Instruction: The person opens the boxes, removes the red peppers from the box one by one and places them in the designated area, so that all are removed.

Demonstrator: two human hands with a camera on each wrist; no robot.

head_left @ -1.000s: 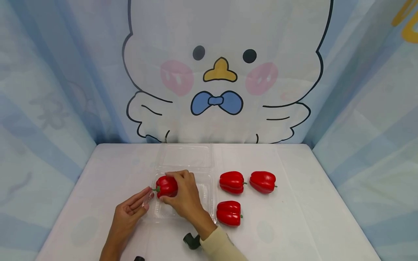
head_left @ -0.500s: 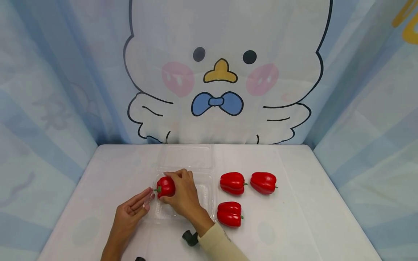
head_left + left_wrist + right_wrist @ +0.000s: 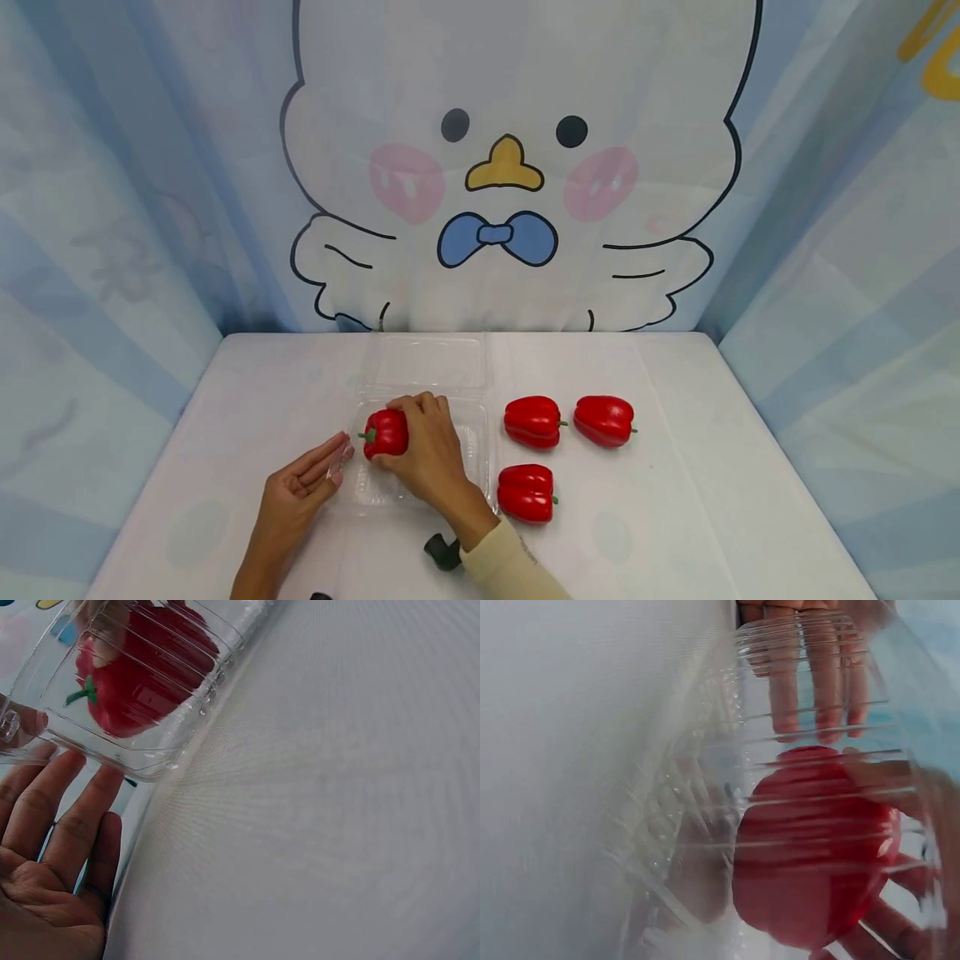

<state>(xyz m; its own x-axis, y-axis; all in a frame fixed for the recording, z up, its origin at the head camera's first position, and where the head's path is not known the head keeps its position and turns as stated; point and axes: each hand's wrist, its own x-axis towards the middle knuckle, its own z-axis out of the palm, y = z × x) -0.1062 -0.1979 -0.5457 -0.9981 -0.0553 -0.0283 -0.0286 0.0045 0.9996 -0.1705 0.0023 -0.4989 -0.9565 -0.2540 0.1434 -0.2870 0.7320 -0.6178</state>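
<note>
In the head view a clear plastic clamshell container (image 3: pixel 476 446) lies on the table with its lid (image 3: pixel 427 362) folded back. My right hand (image 3: pixel 431 450) holds a red bell pepper (image 3: pixel 386 435) over the left half of its base, green stem pointing left. Seen through the ribbed plastic in the right wrist view, the bell pepper (image 3: pixel 810 847) has fingers round its side. At the container's left edge, my left hand (image 3: pixel 300 487) holds the rim between thumb and nearly straight fingers. Those fingers (image 3: pixel 71 825) meet the container's corner in the left wrist view.
Right of the container lie three more red bell peppers: one nearest the back (image 3: pixel 532 421), one farther right (image 3: pixel 604 420), and one in front (image 3: pixel 527 493). A dark angled object (image 3: pixel 442 552) shows beside the right wrist. Printed curtains enclose the table (image 3: pixel 697 500).
The bell pepper and my right hand have shifted slightly left, then back right, within the container. My left hand stays at the rim, and the other peppers have not moved.
</note>
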